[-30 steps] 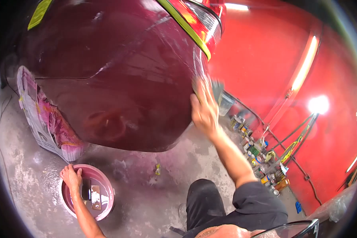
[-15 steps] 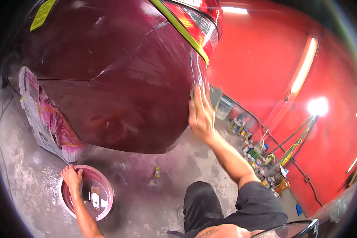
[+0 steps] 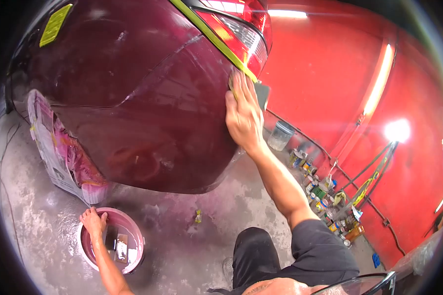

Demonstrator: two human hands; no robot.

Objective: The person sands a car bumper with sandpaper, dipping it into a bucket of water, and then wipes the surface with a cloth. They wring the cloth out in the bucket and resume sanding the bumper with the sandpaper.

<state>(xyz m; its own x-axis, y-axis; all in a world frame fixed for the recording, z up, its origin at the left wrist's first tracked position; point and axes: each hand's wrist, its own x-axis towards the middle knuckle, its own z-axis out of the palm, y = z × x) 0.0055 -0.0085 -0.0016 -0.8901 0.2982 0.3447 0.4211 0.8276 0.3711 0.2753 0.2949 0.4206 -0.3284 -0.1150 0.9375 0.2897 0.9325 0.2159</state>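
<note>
Panel [image 3: 182, 123] edge: right hand [image 3: 244, 115] over sheet [image 3: 262, 95], fingers together | basin [image 3: 141, 242] rim: left hand [image 3: 94, 224], grip unclear | floor [image 3: 182, 250] between

Bumper [image 3: 172, 123]: maroon, smooth, softly glossy with dull, cloudy patches and pale streaks.
Tape [image 3: 212, 35]: yellow-green, along the bumper's upper right; faintly shiny.
Lamp [image 3: 251, 44]: clear and red, glossy, above the bumper's right edge; looks like plastic.
Sheet [image 3: 263, 95]: grey, flat, matt, at the bumper's right edge; material unclear.
Paper [image 3: 51, 152]: printed, matt, creased, pink-stained, at the bumper's lower left.
Bucket [image 3: 137, 227]: pink, smooth, below the bumper; looks like plastic.
Liquid [image 3: 129, 231]: shiny, reflective, below the bumper.
Floor [image 3: 182, 250]: grey, mottled, stained, under the bumper; looks like concrete.
Wall [image 3: 315, 83]: red, smooth, low sheen, right of the bumper.
</note>
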